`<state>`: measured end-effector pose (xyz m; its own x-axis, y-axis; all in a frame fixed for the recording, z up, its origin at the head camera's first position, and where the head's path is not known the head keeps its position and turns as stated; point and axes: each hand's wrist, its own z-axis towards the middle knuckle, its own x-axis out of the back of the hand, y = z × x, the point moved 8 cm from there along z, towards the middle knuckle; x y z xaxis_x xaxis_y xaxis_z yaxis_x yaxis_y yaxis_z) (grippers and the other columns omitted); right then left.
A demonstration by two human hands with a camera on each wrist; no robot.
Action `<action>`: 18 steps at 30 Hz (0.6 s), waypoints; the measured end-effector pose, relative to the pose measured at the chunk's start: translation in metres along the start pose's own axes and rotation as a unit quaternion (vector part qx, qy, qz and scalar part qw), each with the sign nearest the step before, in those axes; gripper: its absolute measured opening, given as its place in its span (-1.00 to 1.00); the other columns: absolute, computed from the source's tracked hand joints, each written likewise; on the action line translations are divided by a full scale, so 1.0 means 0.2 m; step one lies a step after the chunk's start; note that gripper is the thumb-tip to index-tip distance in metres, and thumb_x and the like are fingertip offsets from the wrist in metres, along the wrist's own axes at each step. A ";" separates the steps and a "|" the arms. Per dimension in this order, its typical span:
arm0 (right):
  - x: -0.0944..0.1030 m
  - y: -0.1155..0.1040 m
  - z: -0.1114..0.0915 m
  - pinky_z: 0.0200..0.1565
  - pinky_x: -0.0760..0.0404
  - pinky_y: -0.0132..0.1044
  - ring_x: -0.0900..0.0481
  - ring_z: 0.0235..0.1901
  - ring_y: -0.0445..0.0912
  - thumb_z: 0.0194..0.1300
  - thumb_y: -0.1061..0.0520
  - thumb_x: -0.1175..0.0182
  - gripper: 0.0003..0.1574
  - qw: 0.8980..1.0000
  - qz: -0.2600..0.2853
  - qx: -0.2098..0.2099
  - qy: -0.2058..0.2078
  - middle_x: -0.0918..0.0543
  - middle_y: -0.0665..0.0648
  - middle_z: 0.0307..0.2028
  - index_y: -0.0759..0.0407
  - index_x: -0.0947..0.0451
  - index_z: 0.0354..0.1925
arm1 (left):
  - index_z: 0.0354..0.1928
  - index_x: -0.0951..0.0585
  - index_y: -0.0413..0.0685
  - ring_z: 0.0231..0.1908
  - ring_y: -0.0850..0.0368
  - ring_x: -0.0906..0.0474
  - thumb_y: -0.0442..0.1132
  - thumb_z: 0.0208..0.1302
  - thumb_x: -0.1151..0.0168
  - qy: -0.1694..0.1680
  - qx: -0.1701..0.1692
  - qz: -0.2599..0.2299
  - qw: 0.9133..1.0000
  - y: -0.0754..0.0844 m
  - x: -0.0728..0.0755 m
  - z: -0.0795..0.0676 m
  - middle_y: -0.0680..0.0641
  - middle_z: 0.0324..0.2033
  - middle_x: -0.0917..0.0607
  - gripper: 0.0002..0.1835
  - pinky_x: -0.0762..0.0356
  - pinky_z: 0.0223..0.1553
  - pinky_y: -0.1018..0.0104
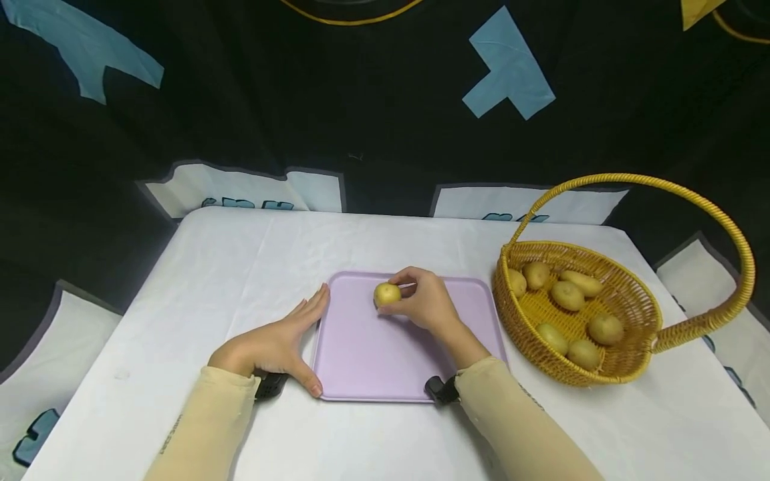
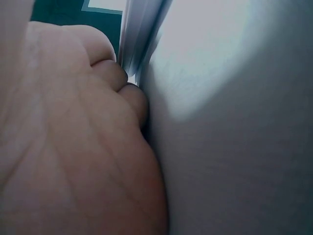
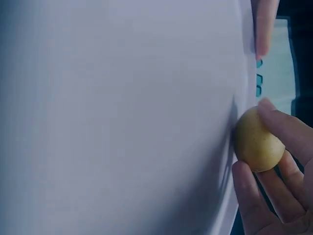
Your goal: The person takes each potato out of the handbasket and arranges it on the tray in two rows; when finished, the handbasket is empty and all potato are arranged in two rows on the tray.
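My right hand (image 1: 424, 304) pinches a small yellow potato (image 1: 387, 294) between thumb and fingers, over the far half of a lilac tray (image 1: 373, 361). In the right wrist view the potato (image 3: 259, 141) sits between the fingertips, close above the tray's surface. My left hand (image 1: 279, 341) rests on the white tablecloth with its fingers stretched and thumb spread, fingertips and thumb tip at the tray's left edge. The left wrist view shows the palm (image 2: 78, 132) beside the cloth, with the tray's rim (image 2: 139, 36) past the fingers.
A yellow wicker basket (image 1: 523, 341) with a tall arched handle (image 1: 637, 179) stands right of the tray, holding several potatoes (image 1: 567, 295). Beneath everything lies a white tablecloth (image 1: 240, 267). Dark patterned fabric (image 1: 301, 100) hangs behind the table.
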<state>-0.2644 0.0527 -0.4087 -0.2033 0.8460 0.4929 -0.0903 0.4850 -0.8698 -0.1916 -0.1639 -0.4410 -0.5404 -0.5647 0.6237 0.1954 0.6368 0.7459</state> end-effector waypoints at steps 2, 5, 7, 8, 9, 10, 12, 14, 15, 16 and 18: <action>-0.05 -0.02 0.01 -0.20 -0.69 -0.24 -0.71 -0.16 -0.06 -0.23 0.22 -0.70 -0.41 1.000 0.003 0.003 -0.007 -0.72 0.01 -0.13 0.13 -0.69 -0.16 | 0.60 0.33 -0.06 0.52 -0.25 0.44 0.19 -0.56 -0.76 -0.001 0.000 0.005 1.000 0.00 -0.01 0.00 -0.04 0.58 0.38 0.77 0.27 0.45 -0.24; -0.12 -0.06 0.04 -0.17 -0.69 -0.27 -0.72 -0.14 -0.04 -0.21 0.23 -0.69 -0.41 1.000 0.008 0.015 -0.020 -0.71 0.04 -0.11 0.16 -0.68 -0.14 | 0.60 0.33 -0.09 0.52 -0.26 0.44 0.19 -0.54 -0.75 0.000 -0.003 0.009 1.000 0.00 0.00 -0.01 -0.06 0.58 0.38 0.76 0.27 0.45 -0.22; -0.17 -0.09 0.05 -0.16 -0.69 -0.30 -0.72 -0.13 -0.04 -0.19 0.23 -0.68 -0.41 0.999 0.008 0.021 -0.029 -0.70 0.05 -0.09 0.16 -0.67 -0.12 | 0.60 0.32 -0.11 0.51 -0.28 0.44 0.19 -0.52 -0.75 0.000 -0.006 0.008 1.000 0.01 0.01 -0.01 -0.08 0.58 0.38 0.75 0.27 0.45 -0.24; -0.19 -0.10 0.05 -0.15 -0.69 -0.30 -0.72 -0.12 -0.04 -0.18 0.24 -0.68 -0.41 0.999 0.011 0.023 -0.033 -0.70 0.06 -0.08 0.16 -0.67 -0.12 | 0.60 0.32 -0.11 0.52 -0.28 0.44 0.18 -0.52 -0.75 0.000 -0.006 0.006 1.000 0.01 0.01 -0.02 -0.08 0.58 0.38 0.74 0.28 0.45 -0.24; -0.20 -0.11 0.06 -0.14 -0.69 -0.31 -0.72 -0.11 -0.03 -0.18 0.24 -0.68 -0.41 0.999 0.011 0.026 -0.036 -0.70 0.06 -0.07 0.17 -0.67 -0.12 | 0.60 0.32 -0.10 0.52 -0.28 0.44 0.17 -0.51 -0.75 0.000 -0.006 0.004 1.000 0.01 0.01 -0.02 -0.08 0.58 0.38 0.74 0.28 0.45 -0.24; -0.22 -0.12 0.06 -0.14 -0.69 -0.31 -0.72 -0.11 -0.03 -0.18 0.25 -0.68 -0.41 0.999 0.009 0.027 -0.036 -0.70 0.05 -0.06 0.16 -0.66 -0.12 | 0.60 0.32 -0.10 0.52 -0.28 0.44 0.17 -0.50 -0.75 0.000 -0.007 0.001 1.000 0.01 0.01 -0.02 -0.08 0.58 0.37 0.74 0.29 0.45 -0.24; -0.24 -0.13 0.06 -0.13 -0.68 -0.31 -0.72 -0.10 -0.03 -0.18 0.26 -0.67 -0.41 0.999 0.008 0.031 -0.037 -0.70 0.05 -0.06 0.16 -0.67 -0.12 | 0.60 0.31 -0.11 0.51 -0.29 0.45 0.16 -0.49 -0.75 0.001 -0.009 -0.002 1.000 0.01 0.01 -0.02 -0.09 0.58 0.37 0.73 0.30 0.44 -0.26; -0.25 -0.14 0.07 -0.12 -0.68 -0.31 -0.72 -0.10 -0.03 -0.18 0.27 -0.67 -0.41 0.999 0.007 0.032 -0.037 -0.71 0.06 -0.05 0.16 -0.68 -0.11 | 0.60 0.31 -0.10 0.51 -0.28 0.45 0.15 -0.50 -0.76 0.000 -0.007 -0.005 1.000 0.01 0.01 -0.01 -0.08 0.58 0.37 0.73 0.30 0.44 -0.25; -0.25 -0.14 0.06 -0.12 -0.68 -0.31 -0.72 -0.10 -0.03 -0.18 0.27 -0.67 -0.41 0.999 0.004 0.032 -0.037 -0.72 0.06 -0.05 0.15 -0.68 -0.11 | 0.60 0.31 -0.09 0.51 -0.27 0.46 0.15 -0.50 -0.76 -0.001 -0.006 -0.005 1.000 0.01 0.01 -0.01 -0.07 0.58 0.37 0.73 0.31 0.44 -0.25; -0.26 -0.15 0.06 -0.12 -0.68 -0.32 -0.72 -0.10 -0.03 -0.19 0.28 -0.67 -0.41 0.999 0.002 0.030 -0.037 -0.72 0.05 -0.05 0.15 -0.69 -0.11 | 0.60 0.31 -0.09 0.51 -0.27 0.46 0.15 -0.50 -0.76 -0.003 -0.005 -0.004 1.000 0.01 0.01 -0.01 -0.07 0.58 0.37 0.73 0.30 0.44 -0.25; -0.26 -0.15 0.07 -0.11 -0.68 -0.32 -0.72 -0.11 -0.03 -0.19 0.29 -0.67 -0.41 0.999 0.000 0.029 -0.034 -0.73 0.06 -0.06 0.15 -0.69 -0.11 | 0.60 0.32 -0.08 0.52 -0.25 0.46 0.16 -0.50 -0.75 -0.004 -0.004 -0.001 1.000 0.01 0.01 0.00 -0.05 0.58 0.37 0.73 0.30 0.45 -0.23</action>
<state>-0.2641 -0.0082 -0.4082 -0.2683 0.8287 0.4911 -0.1463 0.4689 -0.8711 -0.1917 -0.1637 -0.4387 -0.5481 -0.5615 0.6199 0.2010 0.6310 0.7493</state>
